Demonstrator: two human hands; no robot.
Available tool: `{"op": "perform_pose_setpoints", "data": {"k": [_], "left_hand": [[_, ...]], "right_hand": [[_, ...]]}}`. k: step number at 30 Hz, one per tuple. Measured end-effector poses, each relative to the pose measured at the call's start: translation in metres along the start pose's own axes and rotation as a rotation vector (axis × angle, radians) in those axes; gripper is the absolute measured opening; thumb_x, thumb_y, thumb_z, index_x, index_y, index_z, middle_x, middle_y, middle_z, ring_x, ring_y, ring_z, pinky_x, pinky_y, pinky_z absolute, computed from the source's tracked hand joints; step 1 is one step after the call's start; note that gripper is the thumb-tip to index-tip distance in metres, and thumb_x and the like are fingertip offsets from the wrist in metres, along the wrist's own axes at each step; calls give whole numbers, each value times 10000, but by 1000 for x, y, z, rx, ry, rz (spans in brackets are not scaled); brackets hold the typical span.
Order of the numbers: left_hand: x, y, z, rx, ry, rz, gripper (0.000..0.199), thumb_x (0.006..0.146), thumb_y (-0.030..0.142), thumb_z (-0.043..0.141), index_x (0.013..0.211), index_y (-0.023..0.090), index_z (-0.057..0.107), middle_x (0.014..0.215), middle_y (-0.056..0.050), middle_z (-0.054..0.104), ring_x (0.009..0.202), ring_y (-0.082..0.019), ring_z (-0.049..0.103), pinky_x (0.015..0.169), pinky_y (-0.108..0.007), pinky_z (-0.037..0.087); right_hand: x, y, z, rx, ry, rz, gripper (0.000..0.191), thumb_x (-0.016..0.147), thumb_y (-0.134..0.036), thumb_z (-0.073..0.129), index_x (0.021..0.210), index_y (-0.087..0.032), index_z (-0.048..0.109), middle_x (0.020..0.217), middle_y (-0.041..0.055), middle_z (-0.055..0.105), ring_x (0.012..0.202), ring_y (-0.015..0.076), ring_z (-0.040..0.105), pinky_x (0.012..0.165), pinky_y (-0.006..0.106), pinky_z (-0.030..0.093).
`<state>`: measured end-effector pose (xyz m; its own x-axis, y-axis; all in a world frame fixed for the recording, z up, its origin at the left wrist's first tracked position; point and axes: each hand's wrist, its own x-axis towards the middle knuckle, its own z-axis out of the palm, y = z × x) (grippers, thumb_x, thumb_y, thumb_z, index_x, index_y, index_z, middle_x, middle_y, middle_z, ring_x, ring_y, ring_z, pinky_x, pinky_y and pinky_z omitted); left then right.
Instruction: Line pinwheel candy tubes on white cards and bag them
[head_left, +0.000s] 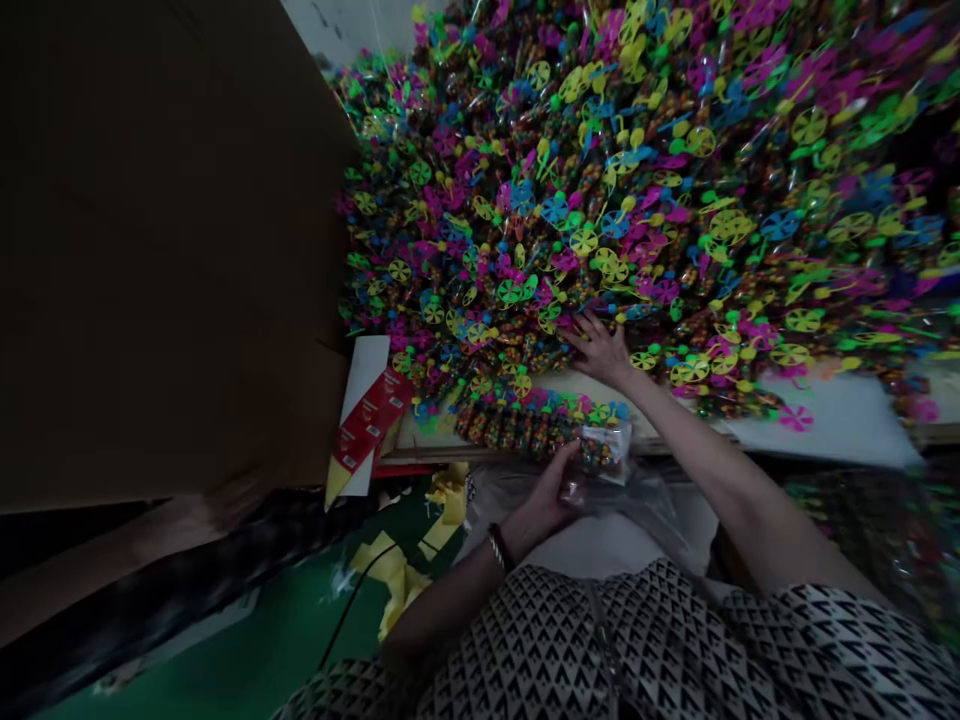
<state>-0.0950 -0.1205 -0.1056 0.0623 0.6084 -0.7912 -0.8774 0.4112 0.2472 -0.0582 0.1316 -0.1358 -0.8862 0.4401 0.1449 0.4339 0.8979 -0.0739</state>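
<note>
Bright plastic toys with small wheels, on clear tubes of coloured beads or sweets, lie in a big heap (525, 220). My right hand (600, 352) reaches into the near edge of the heap, fingers spread, touching the toys. My left hand (553, 490) is closed on a clear plastic bag (619, 450) at the table edge. A row of filled tubes (510, 428) lies side by side at the bag, partly inside it. Whether my right fingertips grip a toy cannot be made out.
A large brown cardboard box (165, 250) stands at the left, with another person's hand (232, 498) under its lower edge. Red printed cards (371, 420) and a white strip lie beside it. Yellow paper scraps (394, 575) are on the green floor (300, 610). More packed toys lie at the lower right.
</note>
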Motion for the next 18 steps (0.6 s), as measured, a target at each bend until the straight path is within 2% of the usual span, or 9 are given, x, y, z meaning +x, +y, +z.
{"op": "perform_pose_setpoints", "data": {"k": [3,5,8,11,13,15,18], "left_hand": [[-12,-6,-3,15,-36,-19,435,655,513,770,838,154,606,590,17,494,511,-104,422,551,-248,335],[-19,-9,-4,13,-53,-56,412,661,495,774,824,158,603,594,20,499,481,-88,390,532,-246,324],[-24,-10,-3,-22,-33,-115,373,651,436,799,808,163,599,597,26,512,450,-68,332,500,-241,287],[-24,-9,-3,-36,-33,-133,355,652,409,802,810,160,604,621,16,531,471,-76,354,515,-246,284],[-25,-8,-3,-28,-53,-130,342,662,416,792,781,163,594,595,27,505,458,-71,323,512,-246,271],[-26,-6,-4,-23,-70,-131,337,664,423,787,730,173,571,541,51,449,432,-59,256,492,-243,242],[-27,-5,-4,-22,-86,-153,339,659,423,788,698,180,555,496,71,395,417,-50,190,471,-238,205]], "right_hand": [[-6,-5,-14,2,-80,-32,763,859,-389,562,1515,-283,187,1580,155,140,1431,383,102,1000,707,210],[-11,-6,-27,40,-176,-56,778,834,-358,597,1510,-280,219,1581,144,147,1428,402,113,1008,680,259],[-12,-5,-52,226,-317,-127,597,836,-330,596,1411,-260,452,1540,111,291,1392,374,262,1033,557,342],[-15,-7,-84,498,-333,-195,369,890,-356,514,1206,-229,654,1399,77,505,1264,287,468,1029,416,386],[-26,-11,-102,615,-253,-80,347,908,-413,478,1060,-212,717,1214,70,635,1122,255,567,956,355,425],[-46,-14,-111,645,-205,156,418,904,-509,462,894,-190,733,941,71,697,912,230,622,804,302,454],[-89,-14,-106,658,-331,470,532,821,-649,518,645,-171,669,596,53,609,621,170,556,588,253,390]]}}
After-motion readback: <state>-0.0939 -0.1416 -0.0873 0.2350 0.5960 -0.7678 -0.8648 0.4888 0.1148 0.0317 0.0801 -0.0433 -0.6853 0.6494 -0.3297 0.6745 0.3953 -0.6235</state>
